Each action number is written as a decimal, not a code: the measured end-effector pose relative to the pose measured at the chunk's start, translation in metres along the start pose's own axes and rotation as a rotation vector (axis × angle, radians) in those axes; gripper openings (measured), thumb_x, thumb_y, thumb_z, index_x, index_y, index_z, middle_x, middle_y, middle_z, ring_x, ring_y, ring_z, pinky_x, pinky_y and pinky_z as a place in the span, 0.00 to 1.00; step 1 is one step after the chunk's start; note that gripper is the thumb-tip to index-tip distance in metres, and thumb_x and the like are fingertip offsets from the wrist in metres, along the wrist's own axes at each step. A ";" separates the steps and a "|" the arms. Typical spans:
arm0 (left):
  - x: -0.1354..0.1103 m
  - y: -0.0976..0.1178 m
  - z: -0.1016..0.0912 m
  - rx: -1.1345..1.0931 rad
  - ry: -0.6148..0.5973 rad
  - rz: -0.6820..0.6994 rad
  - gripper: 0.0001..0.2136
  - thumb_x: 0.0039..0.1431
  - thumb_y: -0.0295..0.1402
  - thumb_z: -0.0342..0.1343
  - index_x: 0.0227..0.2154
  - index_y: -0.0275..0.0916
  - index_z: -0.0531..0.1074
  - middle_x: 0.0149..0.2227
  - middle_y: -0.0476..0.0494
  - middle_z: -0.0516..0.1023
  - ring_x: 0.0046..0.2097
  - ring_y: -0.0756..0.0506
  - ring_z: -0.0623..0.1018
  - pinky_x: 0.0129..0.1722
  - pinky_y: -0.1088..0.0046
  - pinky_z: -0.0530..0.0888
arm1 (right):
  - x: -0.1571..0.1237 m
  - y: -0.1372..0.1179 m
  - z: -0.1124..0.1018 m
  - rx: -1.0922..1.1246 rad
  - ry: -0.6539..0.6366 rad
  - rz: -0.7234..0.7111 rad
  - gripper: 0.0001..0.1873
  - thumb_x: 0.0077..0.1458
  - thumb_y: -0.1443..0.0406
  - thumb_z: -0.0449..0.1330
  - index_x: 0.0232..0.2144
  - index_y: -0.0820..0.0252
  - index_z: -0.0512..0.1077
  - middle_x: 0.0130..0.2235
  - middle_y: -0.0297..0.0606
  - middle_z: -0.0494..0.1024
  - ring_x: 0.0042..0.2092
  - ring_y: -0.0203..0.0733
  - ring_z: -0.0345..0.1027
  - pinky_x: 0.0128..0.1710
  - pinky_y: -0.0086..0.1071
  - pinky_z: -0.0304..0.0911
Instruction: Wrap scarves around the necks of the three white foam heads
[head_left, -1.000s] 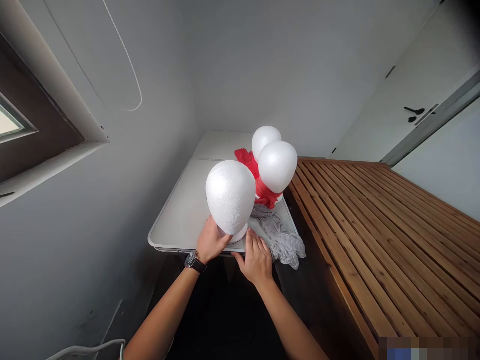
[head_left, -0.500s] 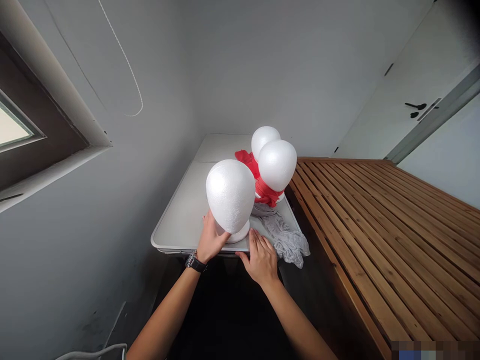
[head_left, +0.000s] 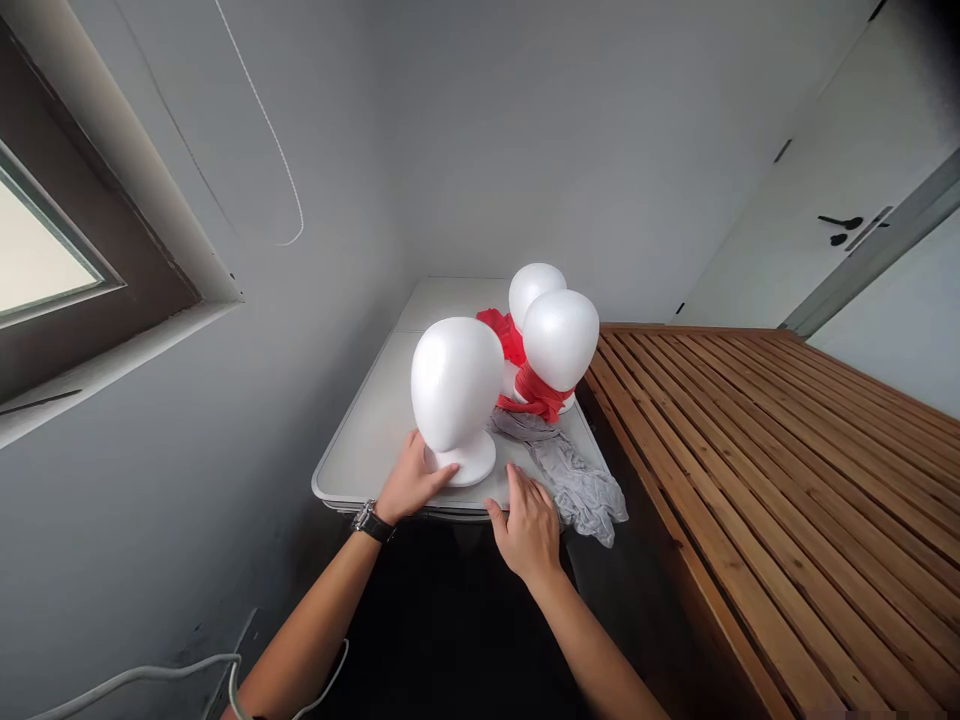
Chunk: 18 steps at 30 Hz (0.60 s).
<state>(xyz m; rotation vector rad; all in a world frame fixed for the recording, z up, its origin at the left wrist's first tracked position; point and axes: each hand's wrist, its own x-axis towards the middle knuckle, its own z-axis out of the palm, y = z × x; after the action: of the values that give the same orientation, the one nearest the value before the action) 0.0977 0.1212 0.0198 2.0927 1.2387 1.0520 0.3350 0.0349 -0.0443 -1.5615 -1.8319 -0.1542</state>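
A left hand (head_left: pixel 409 485) grips a white head (head_left: pixel 456 385) low down near the front edge of a surface (head_left: pixel 375 425); the right hand (head_left: pixel 531 530) spreads open at that edge, beside gray cloth (head_left: pixel 576 475) at the near right corner.

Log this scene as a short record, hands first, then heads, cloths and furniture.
Left hand: holds near head at its base
Right hand: open, at near edge of table
Near head: white, upright, bare
Middle head: white, red cloth around neck
Far head: white, partly hidden by middle head
Grey cloth: crumpled, partly over table's right edge
Wooden slats: right of table
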 end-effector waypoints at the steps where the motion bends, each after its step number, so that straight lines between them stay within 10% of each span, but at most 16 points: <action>1: -0.003 0.001 0.006 0.040 0.017 0.012 0.34 0.63 0.47 0.66 0.69 0.44 0.64 0.68 0.32 0.66 0.70 0.30 0.65 0.68 0.48 0.67 | 0.006 -0.004 -0.002 0.024 0.010 0.045 0.41 0.73 0.48 0.53 0.76 0.63 0.51 0.66 0.57 0.72 0.64 0.62 0.71 0.62 0.57 0.67; 11: -0.022 0.020 0.041 0.213 0.144 0.023 0.30 0.62 0.42 0.66 0.64 0.41 0.64 0.56 0.32 0.71 0.62 0.31 0.71 0.58 0.48 0.77 | 0.049 -0.023 -0.012 0.232 -0.127 0.073 0.27 0.70 0.54 0.58 0.66 0.58 0.66 0.64 0.52 0.74 0.61 0.58 0.73 0.56 0.50 0.74; 18: -0.014 -0.006 0.000 0.057 -0.035 0.014 0.37 0.62 0.33 0.61 0.73 0.47 0.57 0.66 0.33 0.65 0.71 0.32 0.65 0.70 0.47 0.67 | 0.040 -0.021 -0.011 0.154 -0.143 0.057 0.31 0.72 0.53 0.56 0.70 0.60 0.60 0.69 0.54 0.67 0.67 0.59 0.68 0.59 0.52 0.73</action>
<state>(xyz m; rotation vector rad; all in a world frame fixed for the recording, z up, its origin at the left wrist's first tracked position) 0.0906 0.1117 0.0101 2.1568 1.2522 0.9927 0.3202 0.0563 -0.0060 -1.5476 -1.8579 0.1258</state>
